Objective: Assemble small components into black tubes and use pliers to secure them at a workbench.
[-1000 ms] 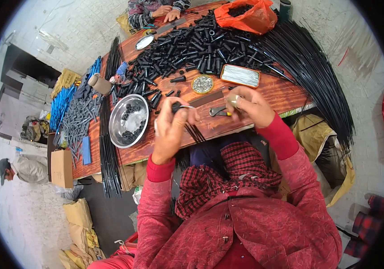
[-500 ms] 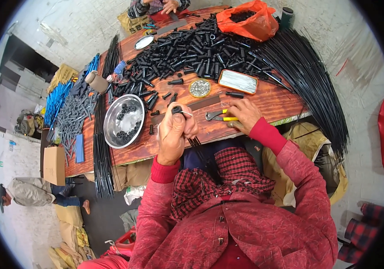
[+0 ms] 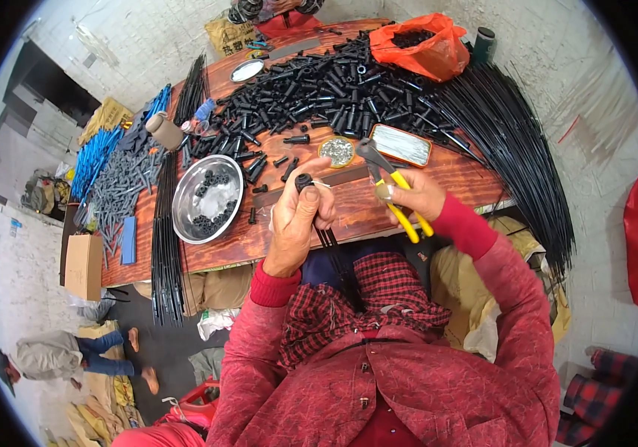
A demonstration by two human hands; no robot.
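Head view: over the tabletop's near edge, your left hand grips a black tube and pale strand; your right hand holds pliers. You seem to be readying the pliers; next likely calls for bringing them to the strand.

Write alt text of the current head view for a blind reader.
A person in red holds yellow-handled pliers in the right grip; the left grip holds a black part, thin black rods extending below. A heap of black parts and a round bowl sit on the wooden table.
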